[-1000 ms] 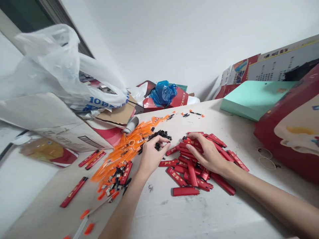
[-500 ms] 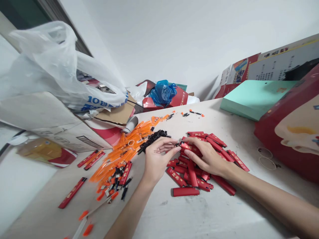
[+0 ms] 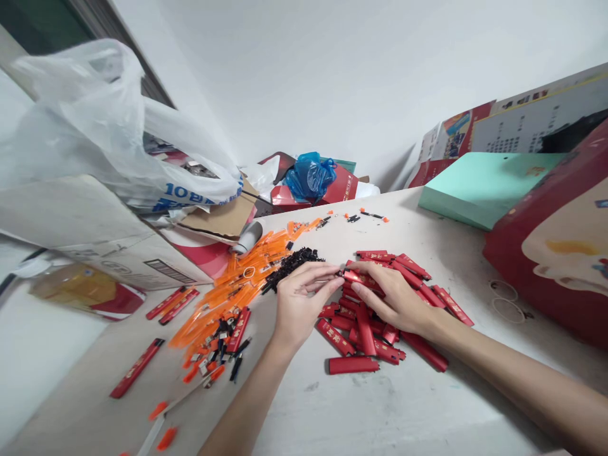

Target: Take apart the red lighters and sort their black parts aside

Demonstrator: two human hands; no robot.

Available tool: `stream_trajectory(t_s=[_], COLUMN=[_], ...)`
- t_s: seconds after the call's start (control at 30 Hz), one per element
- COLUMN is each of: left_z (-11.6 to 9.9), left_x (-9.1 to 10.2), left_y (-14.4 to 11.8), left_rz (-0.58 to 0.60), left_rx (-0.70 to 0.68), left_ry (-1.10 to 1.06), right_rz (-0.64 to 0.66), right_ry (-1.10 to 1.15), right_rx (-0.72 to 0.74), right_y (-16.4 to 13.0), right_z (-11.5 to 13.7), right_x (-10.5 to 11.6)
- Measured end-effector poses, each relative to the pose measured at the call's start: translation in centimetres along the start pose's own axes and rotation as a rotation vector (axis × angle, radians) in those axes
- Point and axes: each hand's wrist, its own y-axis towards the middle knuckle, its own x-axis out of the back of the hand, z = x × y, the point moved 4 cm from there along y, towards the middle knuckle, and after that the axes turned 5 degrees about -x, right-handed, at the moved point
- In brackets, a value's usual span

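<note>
My right hand (image 3: 392,297) holds a red lighter casing (image 3: 352,277) between thumb and fingers, above a heap of similar red casings (image 3: 365,329) with gold lettering. At its left end, my left hand (image 3: 300,301) has thumb and fingertips pinched together on a small black part (image 3: 341,273), mostly hidden by the fingers. Just behind my left hand lies a pile of small black pieces (image 3: 292,269). Translucent orange lighter bodies (image 3: 242,282) spread to the left of it.
Small metal, black and orange parts (image 3: 216,348) lie left of my left forearm. Single red lighters (image 3: 137,368) rest farther left. A cardboard box (image 3: 90,234) and white plastic bag (image 3: 99,120) stand at left. A mint-green box (image 3: 484,187) and red bag (image 3: 560,253) are at right.
The left fingertips have closed in slightly against the end of the red casing, and less of the black part shows. The heap and other parts stay put.
</note>
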Motion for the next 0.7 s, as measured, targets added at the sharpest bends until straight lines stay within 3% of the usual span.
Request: stream_trajectory(t_s=[0.4, 0.7], left_z=[-0.45, -0.02], left_x=[-0.24, -0.37], left_y=[-0.12, -0.17], left_rz=[0.006, 0.005], left_rx=[-0.006, 0.011], left_ry=[0.105, 0.042], right_rz=[0.002, -0.016], right_ry=[-0.005, -0.021], right_rx=[0.005, 0.011], right_y=[-0.04, -0.12], right_z=[0.16, -0.02], right_x=[-0.07, -0.07])
